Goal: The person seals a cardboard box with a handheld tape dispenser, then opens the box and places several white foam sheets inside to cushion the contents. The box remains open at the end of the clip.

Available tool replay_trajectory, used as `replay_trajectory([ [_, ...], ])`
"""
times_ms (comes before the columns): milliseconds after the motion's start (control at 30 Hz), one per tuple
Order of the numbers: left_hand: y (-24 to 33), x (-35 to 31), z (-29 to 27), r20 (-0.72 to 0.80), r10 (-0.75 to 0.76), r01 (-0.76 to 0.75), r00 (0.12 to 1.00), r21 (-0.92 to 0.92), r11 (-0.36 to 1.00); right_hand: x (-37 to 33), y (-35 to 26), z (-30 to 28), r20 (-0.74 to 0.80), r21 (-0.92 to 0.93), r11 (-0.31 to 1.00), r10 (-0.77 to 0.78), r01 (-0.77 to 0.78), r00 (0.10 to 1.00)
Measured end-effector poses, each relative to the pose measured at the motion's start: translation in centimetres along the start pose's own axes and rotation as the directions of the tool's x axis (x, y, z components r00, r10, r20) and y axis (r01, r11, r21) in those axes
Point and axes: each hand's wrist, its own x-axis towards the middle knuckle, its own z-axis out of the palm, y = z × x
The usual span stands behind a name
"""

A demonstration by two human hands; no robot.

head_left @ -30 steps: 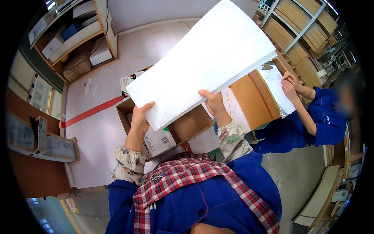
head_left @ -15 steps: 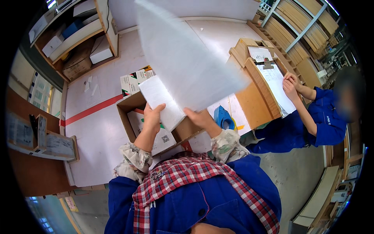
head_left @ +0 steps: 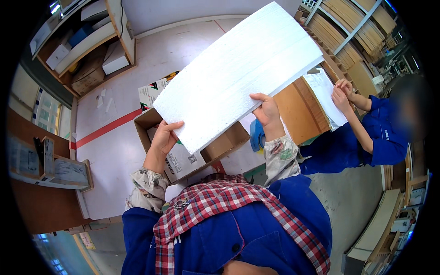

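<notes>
A long white polystyrene foam sheet (head_left: 238, 68) is held up at a slant, reaching away toward the far right. My left hand (head_left: 165, 136) pinches its near left corner, thumb on top and the other fingers mostly hidden underneath. My right hand (head_left: 266, 112) grips the near long edge farther along, thumb over the face. Below the sheet is an open cardboard box (head_left: 228, 143), partly covered by it. Inside the box lies a white printed carton (head_left: 183, 160), its far part hidden by the sheet and my left hand.
A blue tape dispenser (head_left: 255, 133) stands right of the box. Another small carton (head_left: 147, 95) lies behind it. At right, beside a wooden stand (head_left: 300, 112) with papers (head_left: 323, 91), is a co-worker's pair of hands (head_left: 343, 94). A shelf (head_left: 91, 50) stands far left.
The blurred, raised white sheet has come to rest as one flat foam board across both hands. My right hand has moved right and farther away; my left hand has shifted slightly left and nearer.
</notes>
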Motion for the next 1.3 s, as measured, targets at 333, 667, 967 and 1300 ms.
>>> replay_trajectory([
  [333,-1.4,0.6,0.2,-0.111,-0.03,0.032,0.993,0.011,0.999,0.4,3.0,-2.0,-0.048,0.344,0.938,0.057,-0.037,0.997],
  [667,-2.1,1.6,-0.1,0.106,-0.02,0.027,0.994,-0.058,0.998,-0.5,3.1,-2.3,0.039,0.422,0.903,0.065,-0.075,0.997],
  [967,0.7,-1.1,-1.1,-0.075,0.092,-0.101,0.993,-0.127,0.987,2.6,2.3,-8.6,-0.005,0.153,0.973,0.173,-0.17,0.985],
  [1300,0.1,-0.8,1.7,-0.198,0.086,-0.13,0.976,-0.221,0.966,5.6,6.9,-14.0,-0.105,-0.043,0.999,-0.01,0.005,0.994],
])
